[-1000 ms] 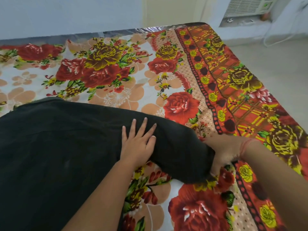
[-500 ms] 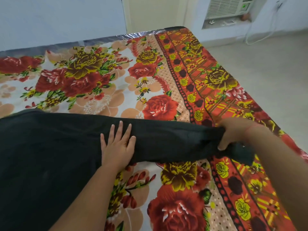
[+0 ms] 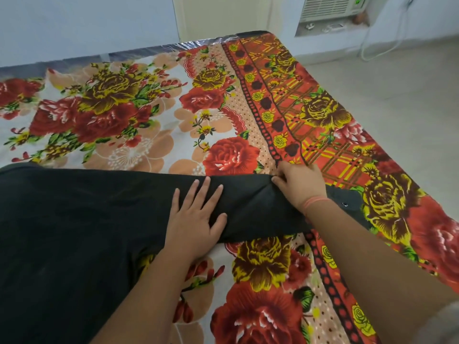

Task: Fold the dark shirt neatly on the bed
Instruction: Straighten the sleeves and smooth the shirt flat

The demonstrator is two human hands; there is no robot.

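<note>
Count: two hands, one dark shirt (image 3: pixel 74 219). The left hand (image 3: pixel 196 219) lies flat, fingers straight and spread, pressing the sleeve (image 3: pixel 250 197). The right hand (image 3: pixel 299 186) pinches the sleeve's far edge with curled fingers. The shirt is plain black, spread across the near-left bed (image 3: pixel 149 108), on a floral sheet. Far right: pale floor (image 3: pixel 397 95), air conditioner (image 3: pixel 327 7).

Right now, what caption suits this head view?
Left hand flat on the dark shirt, right hand pinching its sleeve, floral bedsheet beneath.
</note>
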